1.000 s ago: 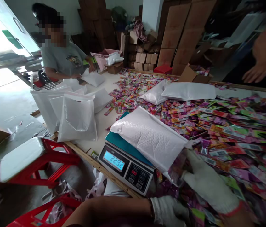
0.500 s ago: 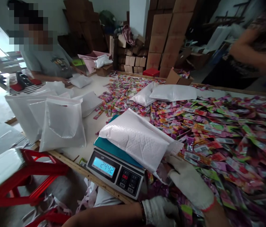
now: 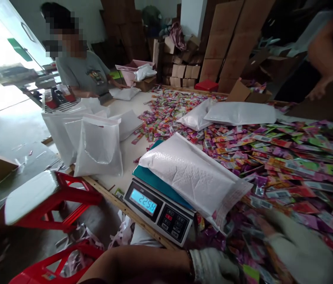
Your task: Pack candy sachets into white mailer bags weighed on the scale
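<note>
Right hand (image 3: 299, 248) now off the white bag (image 3: 192, 177) on the scale (image 3: 157, 207), fingers spread over sachets (image 3: 272, 165); left hand (image 3: 213, 266) low, grip unclear.

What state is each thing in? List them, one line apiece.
white bag: filled, lying on the scale, mouth open toward the packets.
scale: on, display lit.
right hand: gloved, spread over the loose packets.
left hand: gloved, low by the table edge, grip unclear.
standing bags: upright, tops folded.
flat bags: lying on the pile.
red stool: upright beside the table.
</note>
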Demonstrator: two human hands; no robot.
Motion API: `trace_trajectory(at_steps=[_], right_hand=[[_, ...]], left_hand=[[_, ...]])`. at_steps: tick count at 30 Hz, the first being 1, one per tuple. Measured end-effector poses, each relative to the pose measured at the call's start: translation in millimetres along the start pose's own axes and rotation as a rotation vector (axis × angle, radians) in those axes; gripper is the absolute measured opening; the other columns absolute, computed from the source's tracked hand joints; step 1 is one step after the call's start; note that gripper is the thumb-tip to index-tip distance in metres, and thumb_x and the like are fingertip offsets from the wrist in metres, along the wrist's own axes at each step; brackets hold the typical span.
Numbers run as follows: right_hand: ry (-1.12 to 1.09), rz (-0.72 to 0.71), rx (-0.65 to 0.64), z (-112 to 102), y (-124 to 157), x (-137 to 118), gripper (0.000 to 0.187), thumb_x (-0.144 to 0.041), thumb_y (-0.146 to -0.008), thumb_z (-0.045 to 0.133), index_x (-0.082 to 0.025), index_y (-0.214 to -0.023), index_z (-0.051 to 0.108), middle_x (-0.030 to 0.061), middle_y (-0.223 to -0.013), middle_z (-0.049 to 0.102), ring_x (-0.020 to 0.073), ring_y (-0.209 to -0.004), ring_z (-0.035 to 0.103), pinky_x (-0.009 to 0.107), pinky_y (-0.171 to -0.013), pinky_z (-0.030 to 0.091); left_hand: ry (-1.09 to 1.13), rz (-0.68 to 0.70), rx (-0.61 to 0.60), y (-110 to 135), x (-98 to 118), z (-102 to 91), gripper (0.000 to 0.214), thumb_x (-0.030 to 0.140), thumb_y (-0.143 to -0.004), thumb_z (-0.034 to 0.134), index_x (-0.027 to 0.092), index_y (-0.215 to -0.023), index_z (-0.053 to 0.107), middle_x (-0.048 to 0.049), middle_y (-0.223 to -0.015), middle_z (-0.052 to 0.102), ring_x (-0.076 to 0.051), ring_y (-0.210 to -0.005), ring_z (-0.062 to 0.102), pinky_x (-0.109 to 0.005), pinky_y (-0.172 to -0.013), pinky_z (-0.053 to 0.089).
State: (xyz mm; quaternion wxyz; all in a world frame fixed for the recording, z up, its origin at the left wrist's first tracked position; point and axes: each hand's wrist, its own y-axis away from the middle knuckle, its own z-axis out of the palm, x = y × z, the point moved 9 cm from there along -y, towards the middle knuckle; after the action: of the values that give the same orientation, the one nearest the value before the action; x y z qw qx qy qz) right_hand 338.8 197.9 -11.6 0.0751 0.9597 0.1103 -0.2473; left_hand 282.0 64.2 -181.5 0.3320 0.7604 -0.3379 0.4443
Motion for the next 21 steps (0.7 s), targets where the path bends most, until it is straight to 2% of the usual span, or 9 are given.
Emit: trace_trajectory(at_steps=[2,4,6,8,11,15,17,19,21], right_hand=[[-0.098,-0.010,-0.142,29,-10,-26,0.046,-0.053,-0.082,0.045,-0.028,-0.112,0.070,0.0060,-0.118,0.073,0.0308,-0.111,0.067,0.044,-0.099,0.052],[-0.198,-0.066,-0.263,57,-22,-53,0.048,-0.044,-0.080,0.043,-0.024,-0.117,0.068,0.0063,-0.121,0.072,0.0297,-0.116,0.065,0.042,-0.100,0.050],[-0.241,-0.094,-0.313,75,-32,-68,0.048,-0.037,-0.079,0.043,-0.022,-0.118,0.067,0.0059,-0.118,0.073,0.0285,-0.114,0.065,0.039,-0.095,0.051],[-0.239,-0.080,-0.313,83,-36,-69,0.040,-0.034,-0.079,0.044,-0.020,-0.106,0.069,0.0058,-0.105,0.075,0.0281,-0.105,0.067,0.035,-0.087,0.052],[-0.269,-0.078,-0.285,80,-32,-61,0.029,-0.029,-0.079,0.044,-0.020,-0.094,0.067,0.0029,-0.091,0.074,0.0246,-0.092,0.068,0.030,-0.078,0.052],[-0.393,-0.101,-0.276,65,-20,-55,0.035,-0.026,-0.086,0.045,-0.026,-0.116,0.064,-0.0004,-0.114,0.072,0.0200,-0.105,0.065,0.029,-0.094,0.050],[-0.360,-0.112,-0.275,54,-15,-55,0.032,-0.029,-0.088,0.047,-0.027,-0.114,0.066,-0.0003,-0.115,0.072,0.0203,-0.105,0.065,0.029,-0.094,0.051],[-0.256,-0.119,-0.223,37,-12,-53,0.024,-0.035,-0.089,0.050,-0.027,-0.099,0.070,0.0016,-0.105,0.074,0.0226,-0.096,0.067,0.030,-0.086,0.053],[-0.179,-0.107,-0.162,20,-9,-43,0.025,-0.044,-0.090,0.052,-0.026,-0.091,0.070,0.0038,-0.101,0.074,0.0256,-0.097,0.068,0.032,-0.085,0.054]], left_hand=[[0.013,-0.001,0.027,0,-3,-0.7,0.033,0.036,-0.087,0.061,0.012,-0.109,0.069,-0.0077,-0.111,0.072,-0.023,-0.109,0.068,-0.026,-0.095,0.052],[0.044,0.013,0.034,0,-4,-0.4,0.033,0.036,-0.086,0.062,0.012,-0.108,0.069,-0.0083,-0.111,0.072,-0.024,-0.108,0.069,-0.027,-0.094,0.053],[0.074,0.032,0.040,-1,-4,-0.8,0.030,0.033,-0.086,0.062,0.013,-0.107,0.070,-0.0075,-0.109,0.073,-0.023,-0.107,0.069,-0.026,-0.095,0.052],[0.076,0.039,0.037,-2,-4,-0.3,0.030,0.032,-0.087,0.062,0.012,-0.107,0.070,-0.0076,-0.108,0.073,-0.023,-0.107,0.069,-0.025,-0.094,0.052],[0.016,0.017,0.023,-4,-10,4.3,0.035,0.037,-0.088,0.062,0.010,-0.110,0.070,-0.0102,-0.110,0.073,-0.025,-0.107,0.069,-0.027,-0.091,0.054],[0.002,0.061,0.096,-2,-9,5.1,0.034,0.037,-0.087,0.065,0.013,-0.110,0.070,-0.0091,-0.111,0.073,-0.023,-0.106,0.069,-0.026,-0.093,0.053],[0.036,0.122,0.151,8,1,-2.9,0.029,0.034,-0.086,0.067,0.015,-0.107,0.071,-0.0075,-0.109,0.074,-0.021,-0.105,0.069,-0.023,-0.095,0.051],[0.096,0.156,0.168,24,16,-15.7,0.023,0.031,-0.087,0.066,0.014,-0.103,0.071,-0.0065,-0.105,0.074,-0.018,-0.100,0.069,-0.021,-0.092,0.051],[0.160,0.146,0.160,45,32,-31.7,0.020,0.028,-0.090,0.063,0.014,-0.102,0.071,-0.0054,-0.101,0.074,-0.015,-0.094,0.069,-0.019,-0.086,0.052]])
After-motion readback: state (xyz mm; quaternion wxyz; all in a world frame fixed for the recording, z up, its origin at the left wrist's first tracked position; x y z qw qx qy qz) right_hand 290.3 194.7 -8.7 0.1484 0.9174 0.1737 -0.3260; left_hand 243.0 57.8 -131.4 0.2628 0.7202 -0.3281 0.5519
